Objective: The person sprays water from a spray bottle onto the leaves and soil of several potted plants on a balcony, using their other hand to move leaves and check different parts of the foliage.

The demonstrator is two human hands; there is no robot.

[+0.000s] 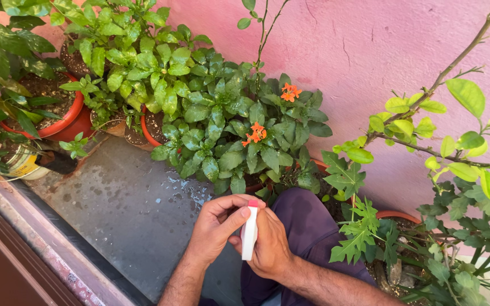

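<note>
Hands meet low in the centre of the head view, above a wet grey floor (131, 209) and beside potted plants along a pink wall (370, 51).

1. Position of the item. A slim white sprayer head with a small red tip (249, 231) stands roughly upright between the two hands, just in front of the person's dark purple trouser leg (307, 221).

2. State of the hands. The right hand (270, 243) is closed around the lower part of the sprayer head from behind. The left hand (214, 226) is curled, its fingers (239, 199) and thumb pinching the upper end near the red tip. No bottle is visible below the sprayer head; what lies beneath it is hidden by the hands.

3. Hazards, as judged from this view.
- Slip: the floor shows water patches, so the fingers may be damp. A damp pinch on smooth plastic could let the part twist or drop.
- Discharge: pressure near the red tip could release spray towards the leg or the orange-flowered plant (256, 133) close ahead.
- Breakage: a forceful twist on the thin upper end could crack it.
- Contact: the leafy plant (358, 232) stands just beside the right forearm; an elbow movement could bend its stems.
</note>
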